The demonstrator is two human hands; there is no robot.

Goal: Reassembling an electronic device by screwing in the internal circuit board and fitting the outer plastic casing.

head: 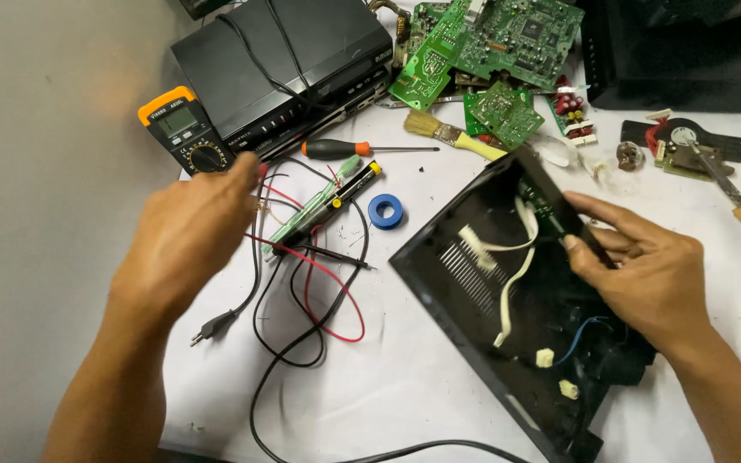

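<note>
Head view of a repair bench. The right hand (645, 274) gripped the far edge of an open black case (490, 309), thumb and fingers closed on its rim beside a small green board inside, holding the case tilted on the white table (422, 377). White ribbon cables (512, 257) and a blue wire (581, 336) lay inside the case. The left hand (186, 236) hovered above a tangle of red and black leads (319, 291), its fingers curled downward; whether they pinched a lead could not be told, as the fingertips were hidden behind the hand. Just beyond the left hand lay an orange-edged multimeter (183, 130) beside a black player (285, 64). Between the hands lay a screwdriver (362, 149) with a black and orange handle, a narrow green strip board (310, 206), a black and yellow tester pen (340, 195) and a roll of blue tape (385, 211). A brush (452, 135) lay near green circuit boards (490, 43) at the far edge. A plug (213, 327) lay below the left hand.
</note>
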